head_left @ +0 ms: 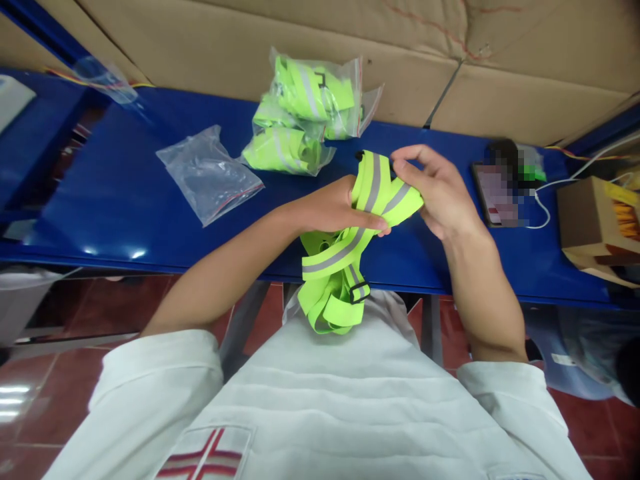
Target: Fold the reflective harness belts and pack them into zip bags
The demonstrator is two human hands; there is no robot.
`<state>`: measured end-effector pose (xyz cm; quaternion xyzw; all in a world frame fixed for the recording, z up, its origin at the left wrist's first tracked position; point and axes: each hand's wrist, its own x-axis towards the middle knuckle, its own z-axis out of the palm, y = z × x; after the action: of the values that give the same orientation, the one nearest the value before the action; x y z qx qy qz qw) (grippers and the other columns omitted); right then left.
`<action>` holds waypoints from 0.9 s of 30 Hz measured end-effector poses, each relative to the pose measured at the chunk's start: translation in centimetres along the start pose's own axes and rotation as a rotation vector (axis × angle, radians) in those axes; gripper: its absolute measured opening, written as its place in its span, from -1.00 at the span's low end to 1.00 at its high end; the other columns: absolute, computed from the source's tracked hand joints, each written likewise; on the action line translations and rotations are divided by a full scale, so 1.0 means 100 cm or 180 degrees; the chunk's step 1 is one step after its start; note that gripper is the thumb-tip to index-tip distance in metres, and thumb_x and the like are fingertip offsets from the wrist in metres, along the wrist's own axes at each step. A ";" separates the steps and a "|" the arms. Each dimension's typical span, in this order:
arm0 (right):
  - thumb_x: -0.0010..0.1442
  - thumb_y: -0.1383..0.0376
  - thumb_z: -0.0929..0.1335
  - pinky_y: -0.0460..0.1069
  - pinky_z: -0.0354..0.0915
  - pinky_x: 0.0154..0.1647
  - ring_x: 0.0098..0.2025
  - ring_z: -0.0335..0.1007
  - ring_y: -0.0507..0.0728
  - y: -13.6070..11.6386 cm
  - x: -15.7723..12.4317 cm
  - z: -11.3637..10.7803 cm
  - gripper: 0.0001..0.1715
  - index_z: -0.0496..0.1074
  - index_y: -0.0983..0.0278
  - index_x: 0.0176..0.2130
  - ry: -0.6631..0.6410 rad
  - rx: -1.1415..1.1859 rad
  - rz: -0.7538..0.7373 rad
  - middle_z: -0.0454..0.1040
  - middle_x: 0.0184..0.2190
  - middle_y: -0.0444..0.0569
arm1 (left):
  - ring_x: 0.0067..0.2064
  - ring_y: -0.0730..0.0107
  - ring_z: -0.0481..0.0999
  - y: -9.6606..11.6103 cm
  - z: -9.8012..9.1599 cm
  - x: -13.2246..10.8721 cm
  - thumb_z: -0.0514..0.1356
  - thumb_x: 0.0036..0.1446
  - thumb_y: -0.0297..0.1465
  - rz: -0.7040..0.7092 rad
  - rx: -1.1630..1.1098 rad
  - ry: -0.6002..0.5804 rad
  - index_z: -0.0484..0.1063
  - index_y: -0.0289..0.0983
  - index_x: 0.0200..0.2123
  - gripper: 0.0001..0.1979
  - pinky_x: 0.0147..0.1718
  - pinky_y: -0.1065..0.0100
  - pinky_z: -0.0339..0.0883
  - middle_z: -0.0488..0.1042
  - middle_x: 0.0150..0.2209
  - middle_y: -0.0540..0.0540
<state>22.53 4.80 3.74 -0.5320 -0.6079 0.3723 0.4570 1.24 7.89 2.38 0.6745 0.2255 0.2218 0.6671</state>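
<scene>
A neon-yellow reflective strap harness [345, 253] with grey stripes and a black buckle is held over the front edge of a blue table [125, 193]. My left hand [327, 210] grips its folded upper part, thumb across the band. My right hand [437, 190] pinches the same fold from the right with fingertips. The loose loops hang down toward my white shirt.
Several bagged neon harnesses [305, 113] lie at the back of the table, an empty clear plastic bag [210, 173] to their left. A phone [500, 190] with a white cable and a cardboard box [597, 223] sit at the right. Large cardboard cartons [350, 47] stand behind.
</scene>
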 end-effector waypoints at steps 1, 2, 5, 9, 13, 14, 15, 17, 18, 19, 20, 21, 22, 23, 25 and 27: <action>0.33 -0.16 0.44 0.16 0.57 -0.02 -0.13 0.58 0.21 -0.003 -0.002 0.000 -0.53 0.59 0.11 -0.02 0.0213 -0.0315 -0.0389 0.59 -0.22 -0.04 | -0.19 -0.02 0.72 -0.001 -0.001 0.001 0.58 -0.02 -0.17 0.0043 0.0025 0.0074 0.66 -0.31 -0.22 -0.60 -0.08 0.03 0.64 0.70 -0.24 -0.23; 0.37 -0.12 0.42 0.21 0.51 0.17 0.05 0.57 0.25 -0.006 -0.005 0.000 -0.56 0.60 0.10 0.02 0.0300 -0.0635 -0.0764 0.60 -0.07 0.00 | -0.19 -0.03 0.72 -0.002 -0.003 0.002 0.58 -0.02 -0.17 0.0074 0.0024 0.0144 0.66 -0.31 -0.24 -0.61 -0.08 0.01 0.63 0.70 -0.25 -0.22; 0.39 -0.12 0.40 0.30 0.27 0.46 0.35 0.38 0.36 -0.013 -0.011 0.000 -0.48 0.59 0.08 0.15 -0.0246 -0.1239 -0.1259 0.51 0.24 0.05 | -0.16 -0.04 0.72 -0.005 -0.007 0.005 0.58 -0.02 -0.19 0.0210 -0.0066 0.0243 0.66 -0.29 -0.26 -0.64 -0.03 -0.02 0.61 0.69 -0.24 -0.19; 0.16 -0.18 0.55 0.36 0.26 0.44 0.34 0.40 0.48 -0.009 -0.012 0.007 -0.13 0.50 0.16 0.29 -0.0525 -0.1346 -0.1107 0.51 0.27 0.10 | -0.13 -0.11 0.71 -0.003 -0.005 0.005 0.65 -0.20 -0.30 0.0224 -0.0008 0.0142 0.65 -0.29 -0.31 -0.61 0.03 -0.08 0.58 0.67 -0.27 -0.18; 0.27 -0.13 0.50 0.31 0.35 0.35 0.22 0.51 0.44 -0.004 -0.013 0.013 -0.34 0.55 0.17 0.19 -0.0360 -0.1381 -0.0970 0.61 0.14 0.06 | -0.11 -0.08 0.71 -0.004 -0.002 0.005 0.64 -0.19 -0.36 -0.0051 -0.0106 0.0316 0.64 -0.28 -0.30 -0.63 0.06 -0.09 0.58 0.66 -0.29 -0.12; 0.32 -0.11 0.47 0.28 0.38 0.30 0.15 0.55 0.41 -0.005 -0.013 0.013 -0.41 0.57 0.18 0.15 -0.0270 -0.1404 -0.0950 0.63 0.07 0.05 | -0.13 -0.04 0.71 -0.005 -0.001 0.006 0.63 -0.16 -0.35 -0.0133 -0.0154 0.0391 0.65 -0.27 -0.27 -0.64 0.04 -0.08 0.59 0.67 -0.29 -0.11; 0.35 -0.11 0.44 0.24 0.42 0.23 0.04 0.59 0.36 -0.006 -0.014 0.013 -0.47 0.59 0.18 0.09 -0.0171 -0.1423 -0.0937 0.65 -0.02 0.03 | -0.14 -0.02 0.72 -0.006 -0.001 0.006 0.61 -0.13 -0.34 -0.0234 -0.0209 0.0444 0.66 -0.26 -0.24 -0.64 0.02 -0.06 0.60 0.68 -0.28 -0.10; 0.39 -0.14 0.39 0.14 0.46 0.03 -0.22 0.56 0.23 -0.010 -0.014 0.010 -0.52 0.60 0.20 -0.13 0.0012 -0.1432 -0.0892 0.60 -0.29 -0.03 | -0.14 0.01 0.72 -0.007 0.000 0.007 0.61 -0.10 -0.33 -0.0405 -0.0385 0.0376 0.67 -0.28 -0.19 -0.62 -0.01 -0.03 0.63 0.70 -0.22 -0.14; 0.39 -0.17 0.38 0.09 0.44 -0.10 -0.35 0.47 0.16 -0.012 -0.014 0.008 -0.47 0.56 0.20 -0.28 0.0057 -0.1391 -0.0838 0.52 -0.42 -0.07 | -0.13 0.01 0.73 -0.007 0.001 0.006 0.62 -0.10 -0.33 -0.0457 -0.0508 0.0255 0.68 -0.29 -0.17 -0.59 -0.01 -0.01 0.64 0.71 -0.19 -0.18; 0.37 -0.21 0.38 0.05 0.39 -0.22 -0.44 0.35 0.11 -0.014 -0.013 0.006 -0.39 0.47 0.20 -0.42 0.0065 -0.1269 -0.0749 0.39 -0.53 -0.11 | -0.11 0.00 0.73 -0.006 0.002 0.006 0.63 -0.12 -0.32 -0.0505 -0.0646 0.0098 0.68 -0.31 -0.16 -0.56 -0.01 0.00 0.64 0.71 -0.15 -0.23; 0.34 -0.25 0.39 0.03 0.30 -0.34 -0.50 0.22 0.07 -0.016 -0.012 0.004 -0.31 0.36 0.20 -0.51 0.0050 -0.1086 -0.0641 0.27 -0.59 -0.14 | -0.10 -0.01 0.73 -0.004 0.004 0.005 0.65 -0.13 -0.31 -0.0562 -0.0787 -0.0065 0.67 -0.34 -0.15 -0.53 -0.02 0.01 0.65 0.71 -0.12 -0.28; 0.30 -0.28 0.41 0.02 0.20 -0.42 -0.52 0.12 0.04 -0.016 -0.011 0.001 -0.25 0.28 0.20 -0.57 0.0029 -0.0864 -0.0523 0.18 -0.62 -0.16 | -0.10 -0.02 0.73 -0.003 0.005 0.004 0.66 -0.15 -0.29 -0.0631 -0.0910 -0.0204 0.67 -0.35 -0.15 -0.51 -0.03 0.01 0.66 0.71 -0.12 -0.31; 0.28 -0.29 0.42 0.01 0.12 -0.47 -0.53 0.05 0.03 -0.017 -0.010 -0.001 -0.23 0.24 0.20 -0.59 0.0007 -0.0628 -0.0404 0.14 -0.62 -0.17 | -0.12 -0.02 0.73 -0.001 0.006 0.003 0.67 -0.16 -0.27 -0.0707 -0.0999 -0.0300 0.66 -0.36 -0.16 -0.49 -0.05 0.01 0.67 0.71 -0.13 -0.32; 0.26 -0.29 0.44 0.00 0.06 -0.50 -0.54 0.03 0.01 -0.017 -0.010 -0.003 -0.23 0.26 0.21 -0.59 -0.0017 -0.0419 -0.0299 0.15 -0.62 -0.17 | -0.15 -0.01 0.74 0.001 0.007 0.002 0.67 -0.17 -0.25 -0.0778 -0.1042 -0.0350 0.66 -0.36 -0.16 -0.47 -0.08 0.02 0.68 0.71 -0.16 -0.31; 0.27 -0.27 0.44 -0.01 0.02 -0.52 -0.55 0.05 0.01 -0.015 -0.009 -0.006 -0.27 0.35 0.23 -0.55 -0.0060 -0.0173 -0.0165 0.21 -0.60 -0.17 | -0.21 0.04 0.73 0.001 0.008 0.001 0.68 -0.18 -0.25 -0.0829 -0.1024 -0.0335 0.65 -0.34 -0.16 -0.47 -0.12 0.04 0.68 0.71 -0.21 -0.26; 0.27 -0.25 0.45 -0.02 0.02 -0.51 -0.54 0.06 0.00 -0.014 -0.010 -0.007 -0.30 0.39 0.24 -0.54 -0.0066 -0.0085 -0.0136 0.23 -0.60 -0.17 | -0.25 0.10 0.72 -0.003 0.008 0.002 0.68 -0.19 -0.27 -0.0842 -0.0920 -0.0219 0.65 -0.31 -0.17 -0.48 -0.15 0.08 0.67 0.71 -0.23 -0.20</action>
<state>22.79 3.61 5.11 -0.5211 -0.6286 0.3598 0.4514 1.90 7.39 2.12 0.5434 0.2551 0.1390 0.7876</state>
